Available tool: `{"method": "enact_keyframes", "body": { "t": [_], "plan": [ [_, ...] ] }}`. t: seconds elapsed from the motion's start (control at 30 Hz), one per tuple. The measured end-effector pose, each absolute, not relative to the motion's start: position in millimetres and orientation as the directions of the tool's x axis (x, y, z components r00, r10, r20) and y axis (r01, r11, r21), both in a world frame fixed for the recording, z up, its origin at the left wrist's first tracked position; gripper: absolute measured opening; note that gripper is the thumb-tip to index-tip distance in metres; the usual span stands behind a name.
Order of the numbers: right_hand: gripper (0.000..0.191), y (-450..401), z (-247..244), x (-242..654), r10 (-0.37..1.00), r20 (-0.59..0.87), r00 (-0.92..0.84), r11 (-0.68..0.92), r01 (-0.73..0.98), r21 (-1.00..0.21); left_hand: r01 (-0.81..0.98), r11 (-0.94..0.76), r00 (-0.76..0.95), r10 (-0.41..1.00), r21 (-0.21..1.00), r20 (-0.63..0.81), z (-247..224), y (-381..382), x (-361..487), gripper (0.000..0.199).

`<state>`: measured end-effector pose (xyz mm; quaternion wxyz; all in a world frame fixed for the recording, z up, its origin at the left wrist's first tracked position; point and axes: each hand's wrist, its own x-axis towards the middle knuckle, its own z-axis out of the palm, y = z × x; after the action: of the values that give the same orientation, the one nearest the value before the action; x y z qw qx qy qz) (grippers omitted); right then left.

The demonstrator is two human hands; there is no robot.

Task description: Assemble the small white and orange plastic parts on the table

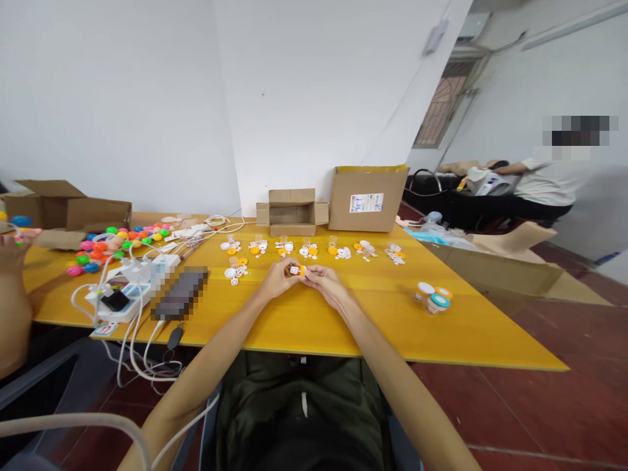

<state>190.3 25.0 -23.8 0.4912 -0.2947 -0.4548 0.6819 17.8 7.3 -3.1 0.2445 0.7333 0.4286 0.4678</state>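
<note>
My left hand [279,279] and my right hand [328,282] meet over the middle of the table. Between their fingertips is a small orange-and-white plastic piece [297,270], with a white part like a little gear wheel towards the left hand. Both hands are closed on it, and the fingers partly cover it. Beyond them runs a row of small heaps, each with clear cups, white wheels and an orange or white lid [332,250]. Another heap holds white wheels [234,281] left of my left hand.
Lidded jars [437,301] stand at the right. On the left are a power strip [125,301] with cables, a phone [180,293] and many coloured balls [112,245]. Cardboard boxes [366,196] line the back. A co-worker's hand [17,252] is at far left; another person sits at right.
</note>
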Motion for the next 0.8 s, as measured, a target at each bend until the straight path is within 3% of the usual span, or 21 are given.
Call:
{"method": "enact_keyframes", "body": {
  "t": [0.8],
  "plan": [
    [0.037,23.4,-21.3,194.1,0.925,0.07,-0.374,-0.076,-0.361,-0.929,0.361,-0.584,0.233,0.812,0.727,0.536,-2.5,7.9,15.1,0.021]
  ]
}}
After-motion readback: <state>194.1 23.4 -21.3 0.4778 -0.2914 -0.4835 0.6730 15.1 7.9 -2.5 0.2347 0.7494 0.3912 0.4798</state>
